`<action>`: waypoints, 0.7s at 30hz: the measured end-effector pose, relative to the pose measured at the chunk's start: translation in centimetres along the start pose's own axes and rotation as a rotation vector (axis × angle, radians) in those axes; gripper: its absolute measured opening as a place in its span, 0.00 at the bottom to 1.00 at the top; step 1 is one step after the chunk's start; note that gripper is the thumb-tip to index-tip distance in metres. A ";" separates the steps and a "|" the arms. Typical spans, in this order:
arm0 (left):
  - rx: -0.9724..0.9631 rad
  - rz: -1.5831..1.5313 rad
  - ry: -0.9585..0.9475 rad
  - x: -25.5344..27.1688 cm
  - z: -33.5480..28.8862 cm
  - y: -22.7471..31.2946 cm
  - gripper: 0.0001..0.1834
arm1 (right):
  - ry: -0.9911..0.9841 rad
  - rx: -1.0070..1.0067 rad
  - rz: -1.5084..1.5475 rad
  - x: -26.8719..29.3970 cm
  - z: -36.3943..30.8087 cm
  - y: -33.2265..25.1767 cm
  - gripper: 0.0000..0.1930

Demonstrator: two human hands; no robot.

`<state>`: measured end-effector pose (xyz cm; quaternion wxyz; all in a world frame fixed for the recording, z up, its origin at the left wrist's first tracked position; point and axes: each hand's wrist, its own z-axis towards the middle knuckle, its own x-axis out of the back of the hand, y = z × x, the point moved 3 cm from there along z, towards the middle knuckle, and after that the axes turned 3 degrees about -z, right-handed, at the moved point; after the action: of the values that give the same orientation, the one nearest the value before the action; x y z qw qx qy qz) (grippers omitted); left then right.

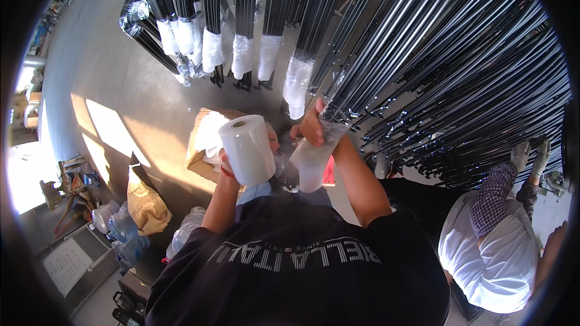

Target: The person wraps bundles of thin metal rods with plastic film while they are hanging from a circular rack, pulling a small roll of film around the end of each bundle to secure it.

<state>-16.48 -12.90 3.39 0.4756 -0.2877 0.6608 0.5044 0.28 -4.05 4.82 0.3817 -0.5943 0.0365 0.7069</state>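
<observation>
My left hand [225,166] is wrapped round a thick roll of clear plastic film [248,151], held upright with its core hole showing on top. To the right of it, my right hand [311,127] has its fingers curled at a cloudy clear plastic sleeve [313,166]. The sleeve hangs over my right wrist and partly hides it. Its upper end meets the near ends of a bundle of black rods [350,93]; whether the rods run inside it is hard to make out. Just beyond, another black bundle ends in a white plastic wrapping [297,81].
Several wrapped bundles [243,54] stand along the far side, and many loose black rods [471,84] fill the right. An open cardboard box [196,154] sits behind the roll. A person in white [489,247] with gloved hands works at the right. A brown paper sack [147,202] stands left.
</observation>
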 end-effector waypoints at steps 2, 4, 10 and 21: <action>-0.020 -0.082 -0.005 0.2 0.1 -0.1 0.54 | 0.135 -0.027 -0.168 -0.5 -0.1 -0.2 0.35; -0.026 -0.128 0.009 0.5 0.2 -0.7 0.54 | 0.181 -0.246 -0.115 0.9 -2.3 1.2 0.36; 0.086 -0.042 -0.005 0.6 1.5 -2.0 0.56 | 0.109 -0.297 -0.292 4.2 -4.5 1.6 0.38; 0.332 -0.041 -0.223 -3.4 3.9 -3.1 0.54 | 1.093 0.271 -0.825 -0.2 -7.1 -2.9 0.19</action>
<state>-11.25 -10.61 5.17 0.5972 -0.1611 0.6719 0.4073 7.77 -5.69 4.13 0.6168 -0.7772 0.0826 0.0931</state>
